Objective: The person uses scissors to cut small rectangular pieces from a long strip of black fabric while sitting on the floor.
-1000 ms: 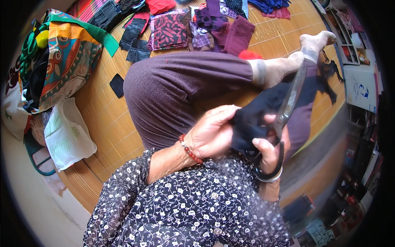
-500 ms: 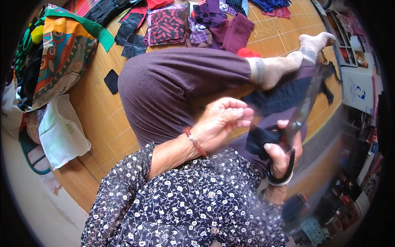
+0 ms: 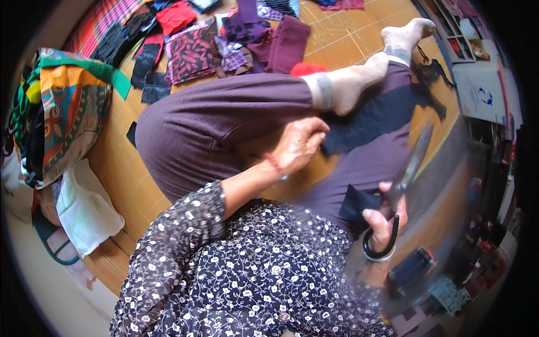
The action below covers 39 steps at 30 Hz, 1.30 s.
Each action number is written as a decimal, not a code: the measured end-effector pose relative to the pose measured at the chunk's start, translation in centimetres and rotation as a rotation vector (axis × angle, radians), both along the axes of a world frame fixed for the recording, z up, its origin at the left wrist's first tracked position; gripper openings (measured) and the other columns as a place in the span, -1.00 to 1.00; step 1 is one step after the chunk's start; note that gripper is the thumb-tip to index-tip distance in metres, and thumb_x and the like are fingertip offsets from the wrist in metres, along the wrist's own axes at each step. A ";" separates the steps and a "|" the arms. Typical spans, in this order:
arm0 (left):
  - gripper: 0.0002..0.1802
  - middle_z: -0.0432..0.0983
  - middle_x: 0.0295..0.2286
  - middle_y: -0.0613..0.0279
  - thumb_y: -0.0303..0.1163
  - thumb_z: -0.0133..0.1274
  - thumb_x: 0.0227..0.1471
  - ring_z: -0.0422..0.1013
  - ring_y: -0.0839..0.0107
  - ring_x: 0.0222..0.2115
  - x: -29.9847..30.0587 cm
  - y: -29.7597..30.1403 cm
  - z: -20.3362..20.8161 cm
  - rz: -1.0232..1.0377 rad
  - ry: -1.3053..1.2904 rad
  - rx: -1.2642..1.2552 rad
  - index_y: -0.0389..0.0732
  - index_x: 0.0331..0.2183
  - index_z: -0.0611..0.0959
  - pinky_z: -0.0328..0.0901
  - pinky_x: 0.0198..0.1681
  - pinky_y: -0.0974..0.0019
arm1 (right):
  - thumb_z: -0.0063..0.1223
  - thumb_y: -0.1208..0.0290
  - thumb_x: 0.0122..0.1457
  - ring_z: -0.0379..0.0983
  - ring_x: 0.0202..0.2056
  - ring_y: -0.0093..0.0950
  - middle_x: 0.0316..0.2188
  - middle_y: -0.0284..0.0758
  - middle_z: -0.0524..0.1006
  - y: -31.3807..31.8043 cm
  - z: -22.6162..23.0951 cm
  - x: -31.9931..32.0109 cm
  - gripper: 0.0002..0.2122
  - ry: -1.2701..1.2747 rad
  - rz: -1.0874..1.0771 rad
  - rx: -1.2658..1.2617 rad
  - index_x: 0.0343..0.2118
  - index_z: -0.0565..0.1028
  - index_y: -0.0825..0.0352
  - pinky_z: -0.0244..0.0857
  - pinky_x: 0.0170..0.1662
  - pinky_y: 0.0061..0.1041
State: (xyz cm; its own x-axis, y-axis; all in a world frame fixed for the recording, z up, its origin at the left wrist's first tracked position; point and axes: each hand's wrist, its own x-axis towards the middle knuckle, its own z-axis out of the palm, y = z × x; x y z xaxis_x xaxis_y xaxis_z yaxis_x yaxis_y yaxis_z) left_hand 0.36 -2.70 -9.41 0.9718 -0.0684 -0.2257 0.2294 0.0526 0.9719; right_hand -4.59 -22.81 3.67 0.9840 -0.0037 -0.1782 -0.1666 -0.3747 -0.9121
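My right hand [image 3: 384, 224] grips a large pair of scissors [image 3: 409, 171] with dark blades and a black handle loop. The blades point up and away. A small black cloth piece [image 3: 357, 204] sits at the fingers of that hand; whether they pinch it I cannot tell. My left hand [image 3: 303, 143] hovers over my lap, its fingers curled in together with nothing visible in them. Just beyond its fingertips, a longer strip of black cloth [image 3: 370, 121] lies across my right trouser leg [image 3: 365, 168].
Beyond my bent left leg [image 3: 208, 118] lie a patterned red-and-black cloth stack [image 3: 191, 51], maroon cloth [image 3: 289, 42] and other scraps on the wooden mat [image 3: 337, 42]. A colourful bag [image 3: 73, 118] and a white plastic bag [image 3: 87, 208] stand at the left. Shelves [image 3: 452, 33] line the right.
My left hand has moved up and away toward the black cloth on my leg, turning its palm downward. My right hand still holds the scissors. The view has shifted somewhat.
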 end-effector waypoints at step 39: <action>-0.59 0.45 -0.23 0.07 -0.78 -0.19 -0.13 0.45 0.32 -0.29 -4.7 3.6 2.4 0.251 0.494 -0.559 -0.44 -0.15 0.43 0.47 -0.32 0.34 | 0.14 0.59 -0.27 0.23 -0.52 -0.70 -0.53 -0.50 0.36 1.0 -0.7 -0.8 -0.57 -0.055 0.100 0.075 -0.20 0.41 0.40 0.15 -0.44 -0.70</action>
State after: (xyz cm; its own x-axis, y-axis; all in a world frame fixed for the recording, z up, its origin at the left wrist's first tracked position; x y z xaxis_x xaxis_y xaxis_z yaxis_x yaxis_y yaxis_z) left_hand -4.34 0.93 -6.98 0.7696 -0.0907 -0.6321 0.5440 0.6114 0.5746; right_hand -5.44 -21.85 2.97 0.9870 0.1065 -0.1201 -0.0807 -0.3177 -0.9447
